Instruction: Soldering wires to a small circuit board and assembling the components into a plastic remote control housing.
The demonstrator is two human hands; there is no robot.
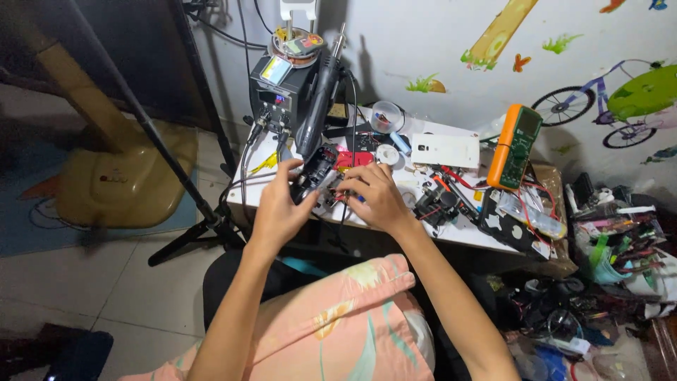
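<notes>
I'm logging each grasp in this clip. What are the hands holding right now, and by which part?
Both hands share a small black device. The left hand grips its left side; the right hand meets its right end, the exact hold hidden by the fingers.

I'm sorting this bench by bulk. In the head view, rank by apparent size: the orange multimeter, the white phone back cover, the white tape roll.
Largest to smallest:
1. White phone back cover and orange multimeter, which look about alike, so I won't rank them.
2. White tape roll, clearly smallest.

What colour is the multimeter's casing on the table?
Orange casing around a green face on the multimeter, clearest in the head view.
</notes>
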